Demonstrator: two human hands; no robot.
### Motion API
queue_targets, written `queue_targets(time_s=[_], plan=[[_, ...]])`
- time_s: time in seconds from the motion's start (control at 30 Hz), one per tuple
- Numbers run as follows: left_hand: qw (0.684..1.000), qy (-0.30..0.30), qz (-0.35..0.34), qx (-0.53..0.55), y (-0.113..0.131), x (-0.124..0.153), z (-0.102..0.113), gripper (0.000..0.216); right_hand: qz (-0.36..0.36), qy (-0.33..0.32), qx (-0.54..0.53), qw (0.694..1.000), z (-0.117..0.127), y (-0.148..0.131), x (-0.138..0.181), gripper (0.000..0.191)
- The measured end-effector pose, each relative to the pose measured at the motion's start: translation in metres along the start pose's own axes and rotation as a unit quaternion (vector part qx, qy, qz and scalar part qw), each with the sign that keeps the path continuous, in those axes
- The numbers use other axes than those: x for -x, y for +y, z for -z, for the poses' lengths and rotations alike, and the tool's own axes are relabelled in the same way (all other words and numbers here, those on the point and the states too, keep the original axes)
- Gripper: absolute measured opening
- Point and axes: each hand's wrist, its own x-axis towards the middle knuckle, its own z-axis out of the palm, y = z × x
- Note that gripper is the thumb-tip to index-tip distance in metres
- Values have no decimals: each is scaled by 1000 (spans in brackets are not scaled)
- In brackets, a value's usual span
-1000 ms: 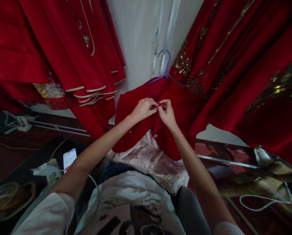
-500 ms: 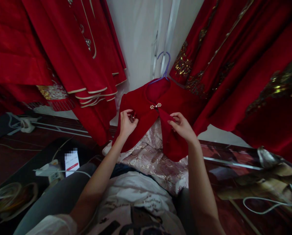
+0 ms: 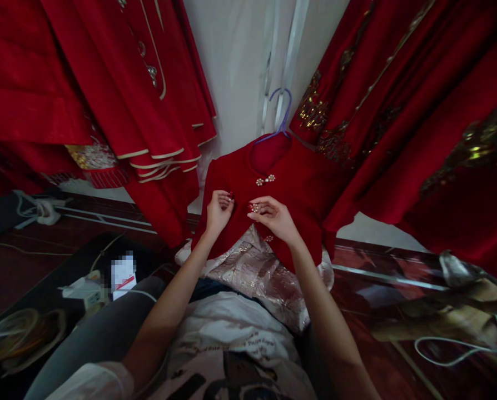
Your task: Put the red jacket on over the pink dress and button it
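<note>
A short red garment (image 3: 302, 172) hangs from a purple hanger (image 3: 283, 116) in front of me. At its neckline a pearly flower clasp (image 3: 266, 180) joins the two front edges. Lower down, another small flower ornament (image 3: 269, 239) shows on the right front panel. My right hand (image 3: 276, 216) is closed in a pinch on a beaded flower clasp (image 3: 255, 208) at the middle of the front. Over the left panel, my left hand (image 3: 220, 211) has its fingers curled together; what they hold, if anything, is hidden. Shiny pinkish fabric (image 3: 252, 266) lies across my lap beneath the garment.
Red garments (image 3: 119, 83) with pale piping hang at left, sequined red garments (image 3: 398, 100) at right. A lit phone (image 3: 123, 278), a white power strip (image 3: 85, 291) and a clear plastic container (image 3: 15, 333) are at lower left. Brown wrapping and a white cord (image 3: 461, 355) lie at lower right.
My right hand has moved left from the right panel's edge to the middle, bringing that panel across so the front gap narrows. My left hand has shifted slightly.
</note>
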Motion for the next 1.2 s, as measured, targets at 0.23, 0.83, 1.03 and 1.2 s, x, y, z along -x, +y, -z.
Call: queue_targets(time_s=[0.23, 0.83, 1.03, 1.2], plan=[[990, 4, 71, 119, 8, -3, -4, 16, 52, 79, 127, 987, -31, 34, -41, 27], [983, -36, 104, 144, 16, -8, 3, 27, 78, 86, 258, 959, -40, 37, -47, 22], [956, -53, 200, 209, 11, -12, 1, 33, 78, 105, 257, 957, -42, 41, -48, 21], [969, -65, 166, 171, 8, -16, 3, 30, 78, 109, 256, 957, -42, 42, -48, 21]])
